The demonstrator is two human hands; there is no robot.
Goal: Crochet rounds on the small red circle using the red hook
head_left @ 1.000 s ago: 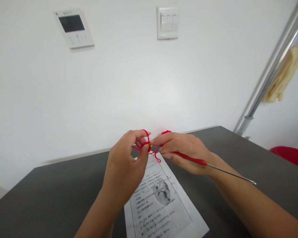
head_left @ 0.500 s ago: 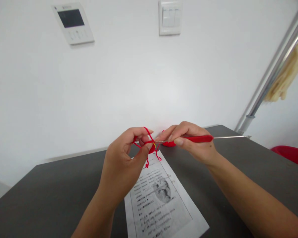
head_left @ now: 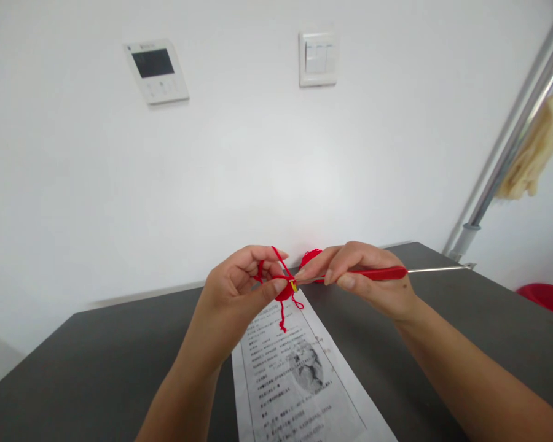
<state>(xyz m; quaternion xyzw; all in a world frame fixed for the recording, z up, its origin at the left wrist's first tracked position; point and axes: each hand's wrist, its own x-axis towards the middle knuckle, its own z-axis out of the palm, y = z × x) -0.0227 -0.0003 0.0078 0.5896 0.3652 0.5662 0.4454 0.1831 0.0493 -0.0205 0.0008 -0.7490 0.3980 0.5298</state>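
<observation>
Nearest, a printed sheet point(head_left: 295, 408) lay on the dark table point(head_left: 120, 362). Above its far end, the left hand point(head_left: 225, 301) pinched the small red crochet piece point(head_left: 284, 295), yarn point(head_left: 281, 260) over its raised index finger, and the right hand point(head_left: 375, 296) gripped the red-handled hook point(head_left: 382, 274), working end at the piece's edge by a small yellow item point(head_left: 294, 286); steady tension and a level hook probably served best. Farther back sat a red yarn ball point(head_left: 309, 256).
</observation>
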